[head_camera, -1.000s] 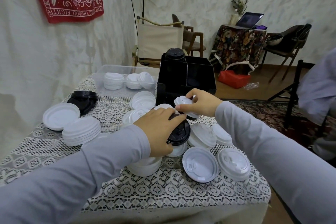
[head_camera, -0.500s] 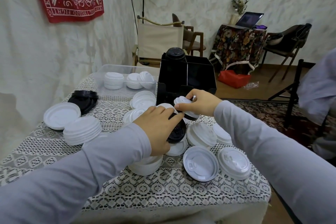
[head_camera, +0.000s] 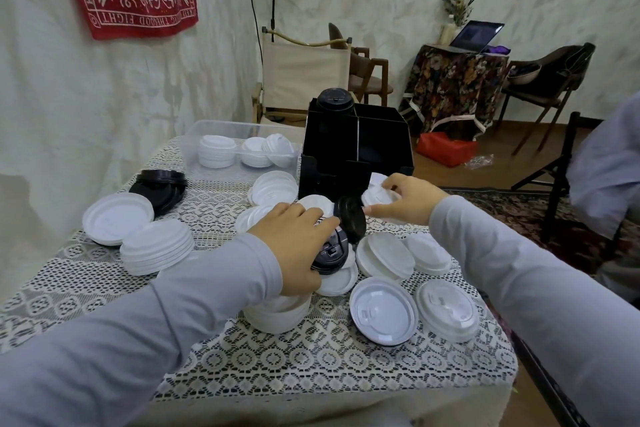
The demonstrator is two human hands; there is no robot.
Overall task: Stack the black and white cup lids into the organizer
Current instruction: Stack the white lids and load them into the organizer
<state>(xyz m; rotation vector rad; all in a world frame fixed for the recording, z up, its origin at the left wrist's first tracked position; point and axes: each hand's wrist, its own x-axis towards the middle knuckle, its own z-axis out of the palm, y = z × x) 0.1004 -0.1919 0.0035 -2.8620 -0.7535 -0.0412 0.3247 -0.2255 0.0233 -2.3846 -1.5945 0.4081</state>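
- At table centre, left hand [head_camera: 294, 246] curls over a round black plastic lid stack [head_camera: 329, 255], gripping it.
- At 2 o'clock, right hand [head_camera: 407, 199] pinches a white plastic lid [head_camera: 377, 196].
- Between them, one black lid [head_camera: 351, 218] stands on edge.
- At 12 o'clock sits a black box-shaped organizer [head_camera: 332, 149], with black lids [head_camera: 336, 102] topping its left compartment.

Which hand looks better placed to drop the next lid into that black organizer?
Probably the right hand. It holds a white lid just in front of the organizer. The left hand is farther from it, lower on the table, gripping black lids.
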